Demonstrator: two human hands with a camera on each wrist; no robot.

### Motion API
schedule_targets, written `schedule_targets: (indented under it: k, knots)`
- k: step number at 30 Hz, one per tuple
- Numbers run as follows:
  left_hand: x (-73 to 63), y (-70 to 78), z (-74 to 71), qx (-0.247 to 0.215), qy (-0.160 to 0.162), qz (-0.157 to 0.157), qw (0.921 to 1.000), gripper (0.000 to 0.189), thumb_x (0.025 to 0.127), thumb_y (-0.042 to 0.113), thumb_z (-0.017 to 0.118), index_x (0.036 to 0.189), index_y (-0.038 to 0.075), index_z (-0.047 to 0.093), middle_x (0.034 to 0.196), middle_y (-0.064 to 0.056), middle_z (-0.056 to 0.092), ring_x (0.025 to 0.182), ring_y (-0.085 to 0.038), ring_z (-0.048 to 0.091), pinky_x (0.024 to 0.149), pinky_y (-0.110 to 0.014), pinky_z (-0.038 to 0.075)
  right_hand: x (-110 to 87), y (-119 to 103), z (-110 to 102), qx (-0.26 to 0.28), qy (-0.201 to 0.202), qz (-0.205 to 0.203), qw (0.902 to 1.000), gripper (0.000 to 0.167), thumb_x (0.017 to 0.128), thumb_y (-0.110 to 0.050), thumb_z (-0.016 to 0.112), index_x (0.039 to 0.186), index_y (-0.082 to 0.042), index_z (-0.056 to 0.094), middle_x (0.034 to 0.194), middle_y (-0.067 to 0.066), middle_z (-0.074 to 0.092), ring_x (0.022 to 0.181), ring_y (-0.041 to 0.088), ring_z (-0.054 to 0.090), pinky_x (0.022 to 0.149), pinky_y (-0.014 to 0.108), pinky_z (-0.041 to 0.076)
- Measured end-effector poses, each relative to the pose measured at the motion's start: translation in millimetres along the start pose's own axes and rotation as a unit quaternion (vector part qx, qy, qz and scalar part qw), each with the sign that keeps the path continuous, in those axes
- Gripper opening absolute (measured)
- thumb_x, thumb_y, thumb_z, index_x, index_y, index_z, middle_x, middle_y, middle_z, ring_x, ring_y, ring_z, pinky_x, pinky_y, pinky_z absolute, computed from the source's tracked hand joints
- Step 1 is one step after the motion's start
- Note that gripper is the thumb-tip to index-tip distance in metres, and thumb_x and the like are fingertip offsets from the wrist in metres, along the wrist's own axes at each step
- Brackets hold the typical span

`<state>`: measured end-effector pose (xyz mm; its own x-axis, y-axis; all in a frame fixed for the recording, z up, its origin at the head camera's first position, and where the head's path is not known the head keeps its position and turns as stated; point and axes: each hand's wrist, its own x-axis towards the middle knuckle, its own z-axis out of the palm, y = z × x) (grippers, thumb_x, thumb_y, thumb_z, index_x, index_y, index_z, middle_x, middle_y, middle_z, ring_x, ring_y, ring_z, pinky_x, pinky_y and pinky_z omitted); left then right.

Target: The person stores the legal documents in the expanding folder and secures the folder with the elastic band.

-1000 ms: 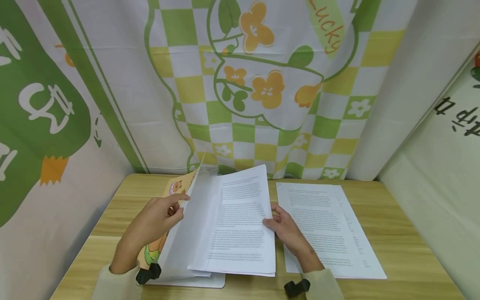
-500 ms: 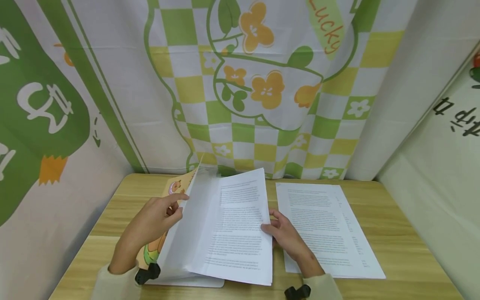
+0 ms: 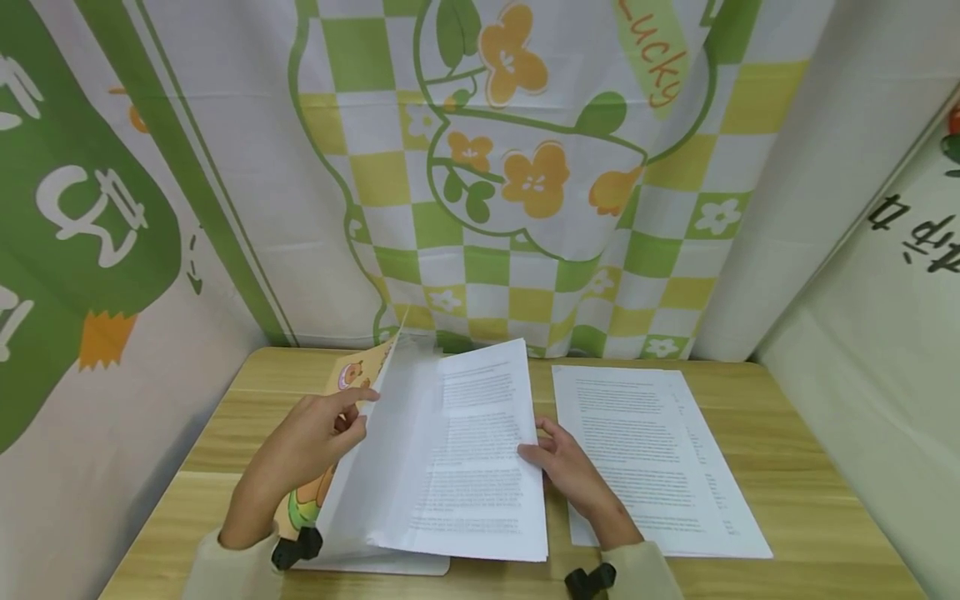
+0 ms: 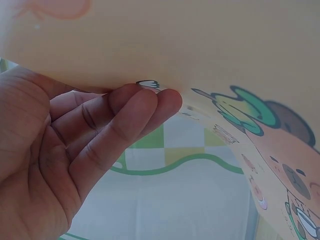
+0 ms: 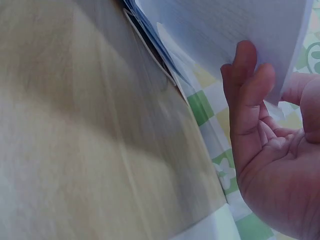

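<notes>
In the head view a yellow folder (image 3: 303, 510) with cartoon bears on its cover stands partly open on the table. My left hand (image 3: 311, 437) pinches the raised cover's edge; in the left wrist view, the cover (image 4: 150, 45) curves above my fingers. A stack of printed sheets (image 3: 480, 467) lies tilted at the folder's inside. Its right edge is pinched between the thumb and fingers of my right hand (image 3: 573, 475). From the right wrist camera, the held sheets (image 5: 210, 35) are lifted off the table, fingers behind and thumb at the other face.
More printed sheets (image 3: 637, 458) lie flat on the wooden table (image 3: 795, 467), to the right of my right hand. A patterned curtain (image 3: 540, 275) hangs behind the table's back edge, and fabric walls flank both sides.
My right hand has shifted slightly left and down with the stack of sheets, whose top edge sits a little lower. My left hand and the folder cover have hardly moved.
</notes>
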<state>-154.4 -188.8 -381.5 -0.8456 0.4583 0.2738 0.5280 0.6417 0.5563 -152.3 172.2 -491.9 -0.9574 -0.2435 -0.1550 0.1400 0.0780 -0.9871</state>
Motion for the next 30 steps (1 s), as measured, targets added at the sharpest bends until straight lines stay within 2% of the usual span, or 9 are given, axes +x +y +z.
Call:
schedule_targets:
  k: [7, 20, 25, 30]
  knots:
    - [-0.8, 0.6, -1.3, 0.007, -0.002, -0.003, 1.0000, 0.029, 0.094, -0.001, 0.061, 0.122, -0.002, 0.069, 0.069, 0.014, 0.052, 0.054, -0.001, 0.042, 0.052, -0.025, 0.041, 9.7, -2, 5, 0.008, 0.016, 0.014, 0.9998, 0.048, 0.100, -0.015, 0.064, 0.143, -0.001, 0.048, 0.110, 0.020, 0.071, 0.080, 0.025, 0.071, 0.059, 0.029, 0.052]
    - [1.0, 1.7, 1.2, 0.000, -0.010, -0.015, 0.9998, 0.030, 0.095, 0.001, 0.062, 0.125, -0.002, 0.069, 0.068, 0.013, 0.053, 0.051, -0.001, 0.042, 0.048, -0.024, 0.040, 18.0, 2, 14, 0.017, -0.001, 0.000, 0.9999, 0.045, 0.099, -0.012, 0.065, 0.139, 0.002, 0.049, 0.113, 0.024, 0.069, 0.077, 0.026, 0.071, 0.056, 0.029, 0.053]
    - [1.5, 1.8, 1.7, -0.002, -0.009, -0.017, 0.9998, 0.030, 0.095, 0.000, 0.063, 0.124, -0.001, 0.069, 0.067, 0.013, 0.052, 0.051, -0.001, 0.041, 0.048, -0.024, 0.039, 18.5, 3, 17, -0.008, 0.011, 0.004, 0.9999, 0.042, 0.104, -0.021, 0.060, 0.141, -0.001, 0.052, 0.105, 0.017, 0.071, 0.073, 0.025, 0.070, 0.054, 0.032, 0.053]
    - [1.3, 1.3, 1.3, 0.000, -0.009, -0.015, 0.9999, 0.030, 0.095, 0.000, 0.062, 0.124, -0.001, 0.069, 0.067, 0.013, 0.052, 0.051, -0.001, 0.040, 0.048, -0.024, 0.039, 16.5, 1, 17, -0.024, 0.038, 0.017, 0.9988, 0.040, 0.107, -0.022, 0.049, 0.142, -0.002, 0.055, 0.093, 0.014, 0.067, 0.066, 0.022, 0.061, 0.054, 0.034, 0.052]
